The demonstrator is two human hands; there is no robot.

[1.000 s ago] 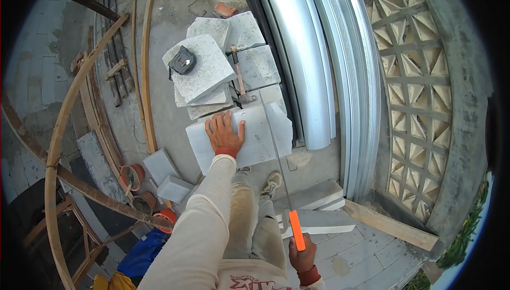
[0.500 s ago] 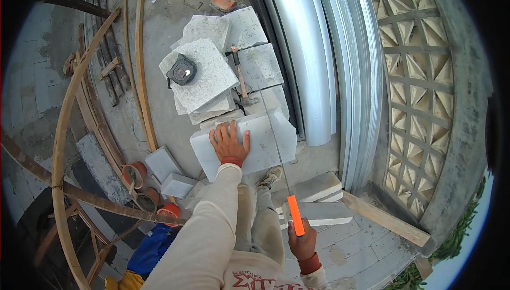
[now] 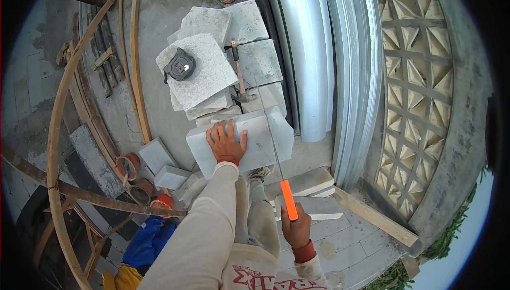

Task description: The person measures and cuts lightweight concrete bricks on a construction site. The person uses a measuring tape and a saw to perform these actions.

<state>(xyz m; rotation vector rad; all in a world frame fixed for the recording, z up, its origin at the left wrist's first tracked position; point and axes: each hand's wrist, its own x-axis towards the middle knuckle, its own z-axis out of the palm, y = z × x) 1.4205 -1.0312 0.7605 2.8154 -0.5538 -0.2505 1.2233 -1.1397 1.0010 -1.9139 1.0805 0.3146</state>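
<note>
A pale grey block (image 3: pixel 249 138) lies in front of me. My left hand (image 3: pixel 227 140) is flat on its left part with the fingers spread. My right hand (image 3: pixel 297 229) grips the orange handle of a long thin saw (image 3: pixel 289 199), whose blade crosses the block near its right end. Beyond the block a hammer (image 3: pixel 239 74) lies on stone slabs. A black tape measure (image 3: pixel 180 65) rests on a rough pale slab (image 3: pixel 204 85) at the top of a stack.
Long metal sheets (image 3: pixel 305 66) run along the right, beside a patterned block wall (image 3: pixel 417 77). A plank (image 3: pixel 374 218) and cut blocks (image 3: pixel 313 207) lie at lower right. Buckets (image 3: pixel 162 203), timber strips (image 3: pixel 137 61) and a curved wooden piece (image 3: pixel 54 146) are at left.
My right hand and the saw's handle have moved up, toward the block. My left hand stays on the block. The whole view has shifted slightly.
</note>
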